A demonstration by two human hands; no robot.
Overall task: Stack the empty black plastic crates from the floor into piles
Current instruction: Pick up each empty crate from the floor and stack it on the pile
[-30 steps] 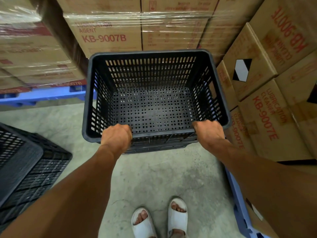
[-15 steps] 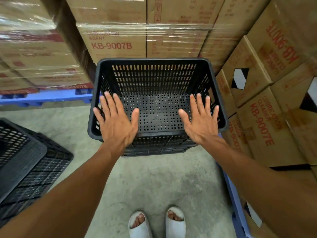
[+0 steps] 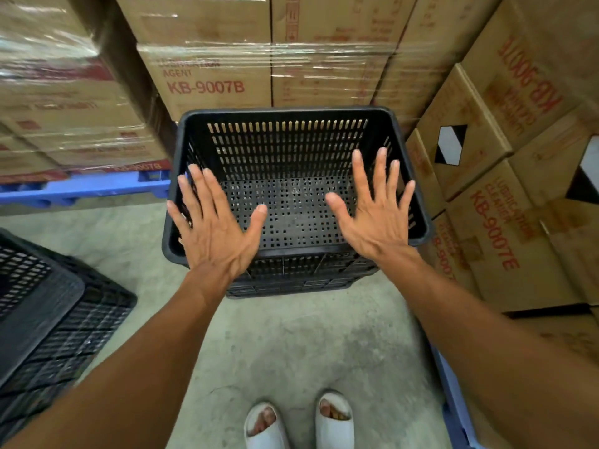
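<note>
An empty black plastic crate [image 3: 291, 150] with slotted walls sits on top of a pile of nested crates in front of me, against the cartons. My left hand [image 3: 215, 231] hovers over its near left rim, fingers spread, holding nothing. My right hand [image 3: 372, 218] hovers over the near right rim, also spread and empty. Another black crate [image 3: 48, 319] lies at the lower left on the floor.
Shrink-wrapped cartons [image 3: 207, 76] marked KB-9007B rise behind the pile on a blue pallet [image 3: 81, 186]. More cartons [image 3: 496, 222] stand close on the right. Bare concrete floor [image 3: 291, 345] lies between the pile and my feet in white slippers [image 3: 298, 422].
One second ago both hands gripped the crate's near rim. They let go, opened wide and lifted off; the crate has settled onto the pile.
</note>
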